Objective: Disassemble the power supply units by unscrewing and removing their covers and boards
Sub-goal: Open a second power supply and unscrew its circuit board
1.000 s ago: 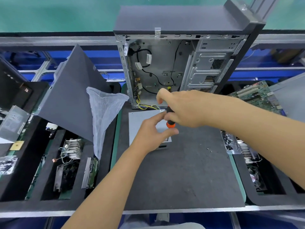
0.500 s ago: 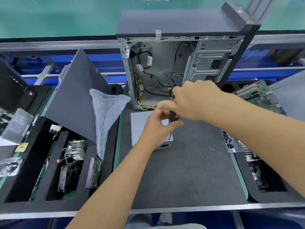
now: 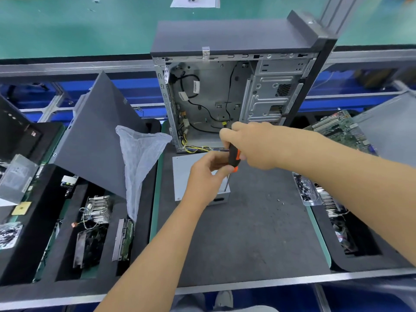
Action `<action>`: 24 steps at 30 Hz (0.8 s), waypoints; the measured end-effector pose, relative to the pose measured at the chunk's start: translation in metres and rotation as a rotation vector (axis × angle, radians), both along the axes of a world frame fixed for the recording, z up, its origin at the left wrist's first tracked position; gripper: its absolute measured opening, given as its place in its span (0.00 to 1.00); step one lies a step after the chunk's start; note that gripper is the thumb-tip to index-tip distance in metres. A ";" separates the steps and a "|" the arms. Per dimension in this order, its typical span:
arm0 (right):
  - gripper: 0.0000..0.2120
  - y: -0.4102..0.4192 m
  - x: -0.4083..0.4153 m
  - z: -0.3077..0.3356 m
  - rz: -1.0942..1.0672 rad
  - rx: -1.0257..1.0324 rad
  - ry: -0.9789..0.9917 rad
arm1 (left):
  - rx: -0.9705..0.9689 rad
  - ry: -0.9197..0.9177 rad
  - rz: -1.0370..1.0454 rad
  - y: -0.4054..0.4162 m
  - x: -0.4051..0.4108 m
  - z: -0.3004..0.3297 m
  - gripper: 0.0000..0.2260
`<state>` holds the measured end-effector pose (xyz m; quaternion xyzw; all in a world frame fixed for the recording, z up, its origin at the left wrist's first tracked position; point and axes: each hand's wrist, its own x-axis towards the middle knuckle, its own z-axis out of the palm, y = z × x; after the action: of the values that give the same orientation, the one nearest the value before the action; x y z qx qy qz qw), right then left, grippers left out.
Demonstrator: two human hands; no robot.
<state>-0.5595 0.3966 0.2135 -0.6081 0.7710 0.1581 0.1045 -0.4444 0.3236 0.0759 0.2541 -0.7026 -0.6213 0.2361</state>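
1 power supply [image 3: 180,174], a stiff, probably weighty metal box, lies before the computer case [image 3: 216,97]; left hand [image 3: 206,175] pinches the screwdriver [image 3: 234,157], right hand [image 3: 254,145] grips its handle; best held by its sides.

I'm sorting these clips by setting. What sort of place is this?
Probably a computer teardown bench in an electronics recycling or refurbishing workshop. An opened tower case stands stripped on the mat, a loose circuit board lies at right, and foam trays hold removed parts such as a heatsink.
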 end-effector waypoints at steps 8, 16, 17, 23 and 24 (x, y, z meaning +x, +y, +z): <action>0.15 0.002 -0.005 0.000 0.071 -0.015 -0.074 | -0.117 -0.098 -0.085 -0.001 0.000 0.000 0.11; 0.27 0.000 0.004 -0.003 -0.171 -0.106 0.093 | -0.115 -0.056 -0.030 0.006 -0.003 0.001 0.20; 0.24 -0.001 0.005 -0.005 -0.161 -0.107 0.077 | -0.129 -0.062 -0.031 0.006 -0.003 0.000 0.21; 0.10 0.002 -0.003 -0.007 -0.082 -0.084 -0.195 | -0.095 -0.144 -0.141 0.003 0.007 -0.003 0.14; 0.08 0.003 -0.004 -0.006 -0.077 -0.081 -0.224 | -0.084 -0.144 -0.131 0.003 0.007 -0.004 0.13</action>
<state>-0.5636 0.3992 0.2073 -0.5954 0.7831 0.0539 0.1712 -0.4374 0.3262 0.0721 0.2417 -0.7584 -0.5853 0.1543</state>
